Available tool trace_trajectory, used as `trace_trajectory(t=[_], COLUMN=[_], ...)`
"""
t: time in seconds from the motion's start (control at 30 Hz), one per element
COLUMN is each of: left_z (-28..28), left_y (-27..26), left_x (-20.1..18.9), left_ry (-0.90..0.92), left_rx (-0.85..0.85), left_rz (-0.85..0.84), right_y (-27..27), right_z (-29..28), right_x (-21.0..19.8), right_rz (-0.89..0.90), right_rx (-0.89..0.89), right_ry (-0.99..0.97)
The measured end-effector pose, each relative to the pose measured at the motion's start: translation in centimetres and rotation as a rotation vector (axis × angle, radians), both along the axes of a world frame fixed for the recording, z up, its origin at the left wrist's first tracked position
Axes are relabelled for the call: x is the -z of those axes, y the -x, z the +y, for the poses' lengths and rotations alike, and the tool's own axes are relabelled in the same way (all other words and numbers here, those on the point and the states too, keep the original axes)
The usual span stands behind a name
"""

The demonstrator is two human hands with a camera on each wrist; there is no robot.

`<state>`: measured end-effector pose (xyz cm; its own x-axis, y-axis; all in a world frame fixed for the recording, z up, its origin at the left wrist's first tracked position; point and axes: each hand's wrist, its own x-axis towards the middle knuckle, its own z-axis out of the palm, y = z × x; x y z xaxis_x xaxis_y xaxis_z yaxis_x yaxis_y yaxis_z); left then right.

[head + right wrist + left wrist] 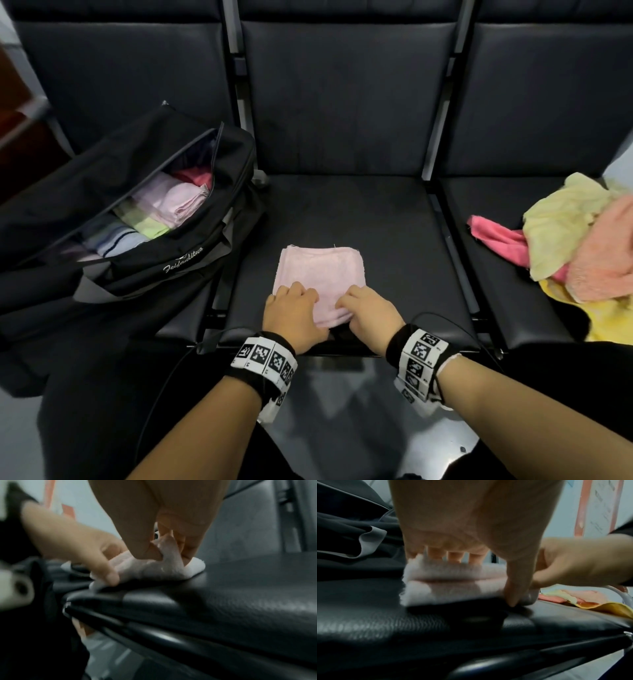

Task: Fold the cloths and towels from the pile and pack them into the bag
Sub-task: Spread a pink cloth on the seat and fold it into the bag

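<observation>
A pale pink cloth (pixel 322 270) lies folded in a rough square on the middle black seat (pixel 387 219). My left hand (pixel 294 308) grips its near left edge, fingers on top and thumb at the front, as the left wrist view shows on the stacked layers of the cloth (pixel 453 582). My right hand (pixel 368 311) pinches the near right edge; in the right wrist view the cloth (pixel 154 569) bunches up between thumb and fingers. An open black bag (pixel 191 263) sits on the left seat with several folded cloths inside. The unfolded pile (pixel 575 240) lies on the right seat.
Three black padded seats stand in a row with metal dividers (pixel 442 205) between them. The bag's lid (pixel 113 161) leans back against the left backrest. A pink cloth (pixel 496 240) trails from the pile toward the middle seat. A glossy floor shows below the seat's front edge.
</observation>
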<state>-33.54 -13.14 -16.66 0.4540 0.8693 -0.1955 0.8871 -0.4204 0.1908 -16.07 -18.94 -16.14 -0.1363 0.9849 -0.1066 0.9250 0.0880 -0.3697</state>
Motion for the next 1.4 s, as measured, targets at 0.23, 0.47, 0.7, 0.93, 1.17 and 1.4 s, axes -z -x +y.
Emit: trace_trajectory(t=[0.23, 0.47, 0.7, 0.93, 1.17, 1.4], left_z=[0.5, 0.8, 1.3, 2.8, 3.8, 4.6], left_y=[-0.3, 0.2, 1.6, 3.6, 3.9, 3.0], left_x=[0.0, 0.3, 0.4, -0.3, -0.7, -0.6], left_ry=[-0.108, -0.105, -0.102, 0.133, 0.336, 0.302], left_rx=[-0.012, 0.006, -0.026, -0.134, -0.226, -0.256], left_rz=[0.032, -0.031, -0.126, -0.455, -0.818, -0.764], right_y=[-1.1, -0.1, -1.1, -3.4, -5.7, -6.5], right_z=[-0.2, -1.3, -0.2, 0.0, -0.2, 1.0], right_x=[-1.2, 0.7, 0.3, -1.0, -1.0, 0.3], right_rz=[0.230, -0.055, 0.084, 0.347, 0.606, 0.674], right_rx=[0.121, -0.086, 0.133, 0.264, 0.351, 0.428], right_ry=[-0.023, -0.063, 0.042, 0.038, -0.078, -0.096])
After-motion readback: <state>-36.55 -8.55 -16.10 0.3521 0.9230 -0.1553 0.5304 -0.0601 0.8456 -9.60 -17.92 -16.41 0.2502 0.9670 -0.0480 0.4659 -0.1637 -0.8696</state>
